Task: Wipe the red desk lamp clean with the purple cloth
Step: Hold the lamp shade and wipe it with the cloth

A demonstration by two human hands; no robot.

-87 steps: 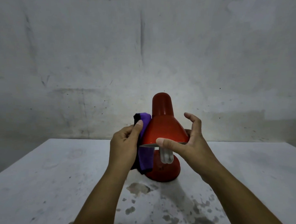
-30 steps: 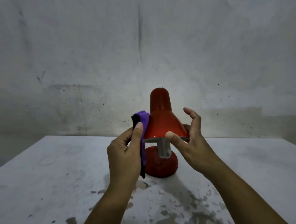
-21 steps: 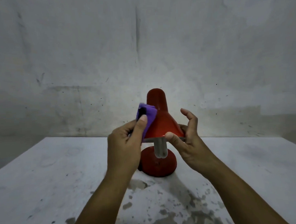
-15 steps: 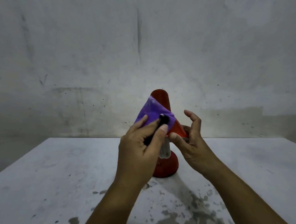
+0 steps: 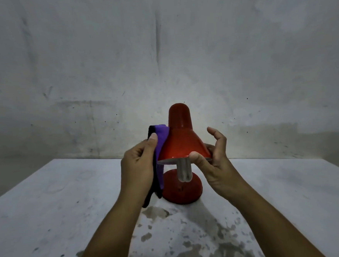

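Observation:
The red desk lamp [image 5: 181, 141] stands on its round red base near the middle of the white table [image 5: 52, 199], with a pale bulb hanging below the shade. My left hand [image 5: 139, 166] holds the purple cloth [image 5: 161, 140], which has a black edge, against the left side of the shade. The cloth hangs down past my palm towards the base. My right hand [image 5: 214, 165] grips the shade's right rim, with the thumb on the front edge and the fingers curled behind it.
A stained grey wall [image 5: 162, 61] rises just behind the table's far edge. Dark blotches [image 5: 188, 239] mark the tabletop in front of the lamp, between my forearms.
Half a second ago the cloth lay spread over the front of the shade. My left hand has drawn it back to the shade's left side. My right hand keeps its hold on the rim.

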